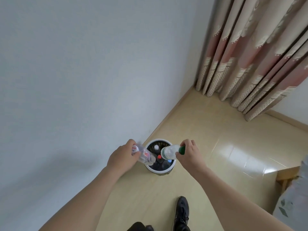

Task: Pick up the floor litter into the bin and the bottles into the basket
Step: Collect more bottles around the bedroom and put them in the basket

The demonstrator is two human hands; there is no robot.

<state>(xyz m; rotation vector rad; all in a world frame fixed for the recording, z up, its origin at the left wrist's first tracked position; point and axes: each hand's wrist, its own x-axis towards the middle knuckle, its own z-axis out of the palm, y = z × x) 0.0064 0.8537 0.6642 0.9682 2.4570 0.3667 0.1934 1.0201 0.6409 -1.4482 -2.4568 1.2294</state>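
Both grips are closed on bottles: the left hand (122, 158) curls round a clear bottle with a red-lettered label (145, 155), the right hand (188, 151) pinches the green cap end of a second clear bottle (170, 151). Each bottle tilts inward over the white-rimmed basket (164, 171) on the floor (208, 139) beside the wall (75, 72). Capped bottles already stand inside. Curtains (253, 55) hang far right.

Both bare arms stretched forward and down. Left hand (122, 158) curled in a grip, knuckles up; right hand (189, 153) pinching with thumb and fingertips, wrist bent.
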